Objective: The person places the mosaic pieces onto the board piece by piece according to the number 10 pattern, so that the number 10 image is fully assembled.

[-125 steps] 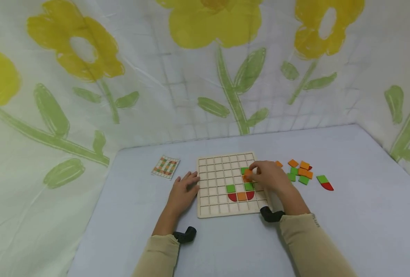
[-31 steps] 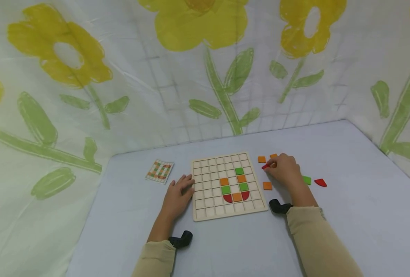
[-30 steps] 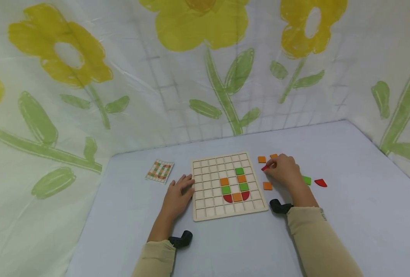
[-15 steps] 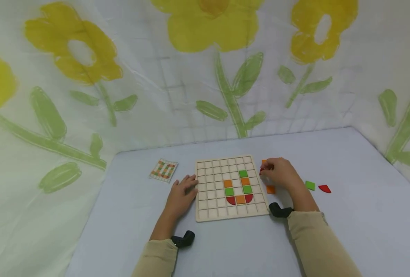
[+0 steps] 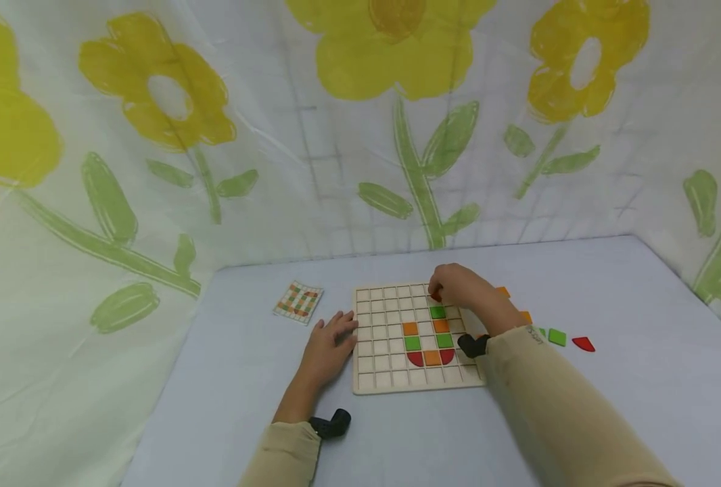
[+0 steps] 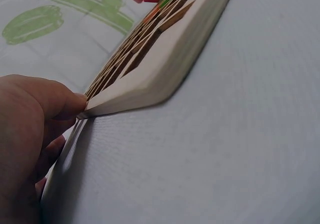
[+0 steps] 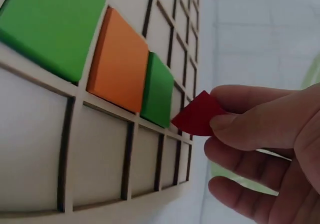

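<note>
A wooden grid board [image 5: 380,362] lies on the table, with green, orange and red tiles set in a U shape. My right hand [image 5: 460,287] is over the board's far right part. Its thumb and forefinger pinch a red quarter-circle tile [image 7: 200,115], tilted just beyond a green tile [image 7: 159,90] in the right wrist view. The other fingers are loosely bent. At the board's left edge rests my left hand [image 5: 329,348], fingers relaxed and touching the rim. In the left wrist view that hand [image 6: 35,119] touches the board's side.
A small pattern card [image 5: 298,302] lies left of the board. Right of it are loose tiles, among them an orange square [image 5: 503,291], a green square [image 5: 557,337] and a red quarter-circle [image 5: 583,343]; my right forearm hides some. A flower-printed cloth [image 5: 348,135] hangs behind the table.
My right hand set an orange tile in the board earlier, then picked up the red tile from the loose pile and carried it left over the board's far right corner. My left hand stays put.
</note>
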A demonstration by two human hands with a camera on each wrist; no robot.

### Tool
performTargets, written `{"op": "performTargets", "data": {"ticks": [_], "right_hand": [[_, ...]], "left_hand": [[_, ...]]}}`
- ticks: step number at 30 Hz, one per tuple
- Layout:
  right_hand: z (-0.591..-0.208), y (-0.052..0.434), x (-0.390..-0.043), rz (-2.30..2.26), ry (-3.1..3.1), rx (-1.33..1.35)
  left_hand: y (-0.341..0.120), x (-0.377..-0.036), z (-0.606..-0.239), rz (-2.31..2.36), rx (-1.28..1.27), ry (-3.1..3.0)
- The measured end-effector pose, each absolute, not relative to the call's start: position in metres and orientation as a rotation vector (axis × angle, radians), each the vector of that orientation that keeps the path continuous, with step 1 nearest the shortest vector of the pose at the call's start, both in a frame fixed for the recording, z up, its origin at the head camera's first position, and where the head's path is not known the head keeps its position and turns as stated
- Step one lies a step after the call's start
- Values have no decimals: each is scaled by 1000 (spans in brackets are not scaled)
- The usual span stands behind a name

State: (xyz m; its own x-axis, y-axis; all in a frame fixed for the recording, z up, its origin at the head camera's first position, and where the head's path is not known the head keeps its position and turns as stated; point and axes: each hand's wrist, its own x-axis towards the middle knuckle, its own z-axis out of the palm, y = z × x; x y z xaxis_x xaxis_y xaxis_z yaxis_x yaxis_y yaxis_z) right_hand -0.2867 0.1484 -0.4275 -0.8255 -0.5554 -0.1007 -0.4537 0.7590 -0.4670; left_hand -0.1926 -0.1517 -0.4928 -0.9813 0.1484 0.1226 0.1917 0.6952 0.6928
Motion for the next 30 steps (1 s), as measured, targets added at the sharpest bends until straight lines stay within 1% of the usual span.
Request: {"op": "performTargets", "data": {"ticks": [3, 9, 11, 16, 20, 30], "right_hand": [[-431, 144, -290, -610, 2705, -808], [-438, 143, -289, -751, 2693, -662], [-437, 145, -288, -778, 2698, -661], [-436, 147, -293, -720, 2714, -672], [-438, 145, -294, -710, 2695, -626], [-431, 141, -281, -543, 2817, -616]], "left_hand": [[-151, -192, -492, -1168, -294, -2837], [-150, -192, -491, -1149, -295, -2834], [-151, -191, -491, -1149, -291, -2833], [-152, -192, -492, -1150, -296, -2828], [-152, -190, -493, -1164, -300, -2828], [-152, -190, -493, -1159, -299, -2832]]}}
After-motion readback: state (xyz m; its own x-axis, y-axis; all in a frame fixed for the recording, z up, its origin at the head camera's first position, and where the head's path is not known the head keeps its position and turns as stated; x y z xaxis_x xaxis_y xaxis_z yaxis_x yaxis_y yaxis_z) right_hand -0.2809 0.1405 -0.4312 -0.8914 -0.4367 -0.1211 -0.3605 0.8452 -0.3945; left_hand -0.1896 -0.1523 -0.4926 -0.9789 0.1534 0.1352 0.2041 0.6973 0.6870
